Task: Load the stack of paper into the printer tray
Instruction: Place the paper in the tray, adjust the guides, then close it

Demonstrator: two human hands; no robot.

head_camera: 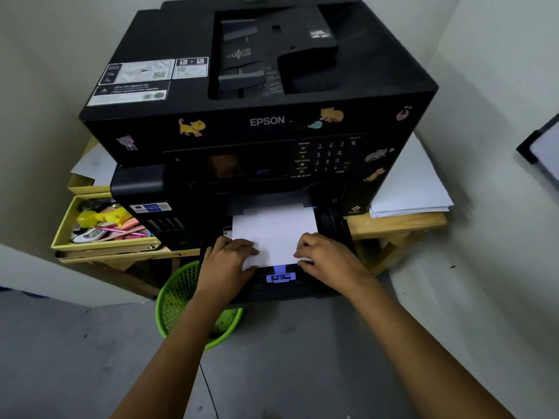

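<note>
A black Epson printer (257,122) stands on a wooden table. Its paper tray (335,228) is pulled out at the bottom front. A white stack of paper (275,231) lies in the tray, its far end under the printer body. My left hand (230,258) grips the stack's near left corner. My right hand (323,255) holds the near right corner, fingers curled on the edge. A pale blue paper guide (279,275) sits just in front of the stack, between my hands.
A green mesh waste basket (178,300) stands on the floor under my left forearm. A yellow box of pens and clutter (99,228) sits left of the printer. Loose white sheets (411,189) lie on the table to the right. Walls close in on both sides.
</note>
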